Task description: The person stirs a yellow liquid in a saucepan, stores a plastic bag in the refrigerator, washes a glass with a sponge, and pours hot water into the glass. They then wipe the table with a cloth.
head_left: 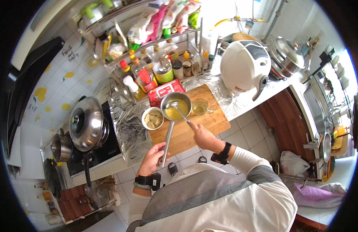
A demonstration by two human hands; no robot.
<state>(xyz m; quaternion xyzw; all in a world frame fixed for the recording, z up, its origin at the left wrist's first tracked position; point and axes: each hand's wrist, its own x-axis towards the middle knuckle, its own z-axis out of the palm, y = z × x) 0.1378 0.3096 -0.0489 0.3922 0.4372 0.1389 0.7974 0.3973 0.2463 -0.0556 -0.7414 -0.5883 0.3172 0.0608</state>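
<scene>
My left hand [152, 156] grips the long metal handle of a small saucepan [169, 130], which rests on a wooden cutting board [208, 127]. Yellow liquid [179, 112] covers the bottom of the pan. A metal ladle [183, 115] is in my right hand [204, 136], its bowl dipped into that liquid. To the left of the pan stands a white bowl [144, 121] with a pale, thick paste [153, 119] in it. A glass mug [200, 106] of pale yellowish liquid sits on the board at the right.
A red wipes packet [167, 89] lies behind the pan, below a metal rack [155, 43] of bottles and bags. An air fryer [241, 68] occupies the counter at right. On the left hob [111, 142] sits a lidded wok [87, 124]; a lidded pot [61, 148] stands beside it.
</scene>
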